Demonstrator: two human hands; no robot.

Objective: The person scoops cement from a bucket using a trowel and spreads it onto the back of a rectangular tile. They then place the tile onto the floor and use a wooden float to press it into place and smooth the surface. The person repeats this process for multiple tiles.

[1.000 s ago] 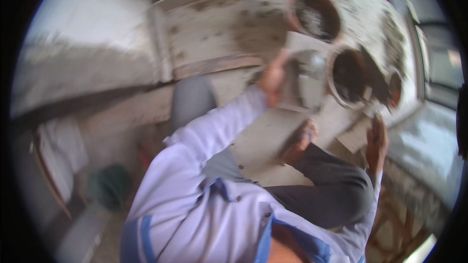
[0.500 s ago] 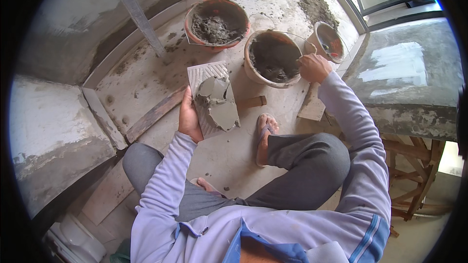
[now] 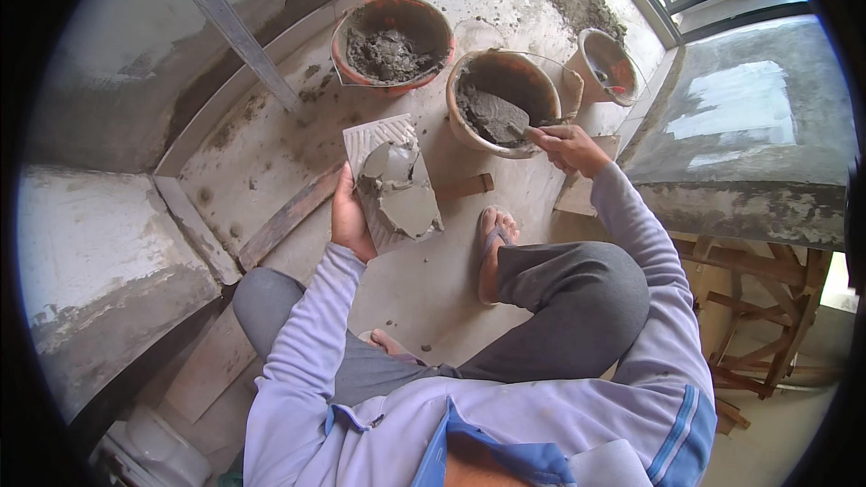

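Open and well apart from the bucket (image 3: 478,142) a second ago, the right hand (image 3: 566,146) now closes around a trowel (image 3: 498,115) at the rim. Compared with half a second ago, the hand lies flatter, fingers pointing left, and the trowel's mortar-coated blade shows beyond and left of the grip.

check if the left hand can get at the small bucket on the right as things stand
Probably not: the left hand is holding a tile topped with mortar, and the small bucket stands beyond the middle bucket and the right hand.
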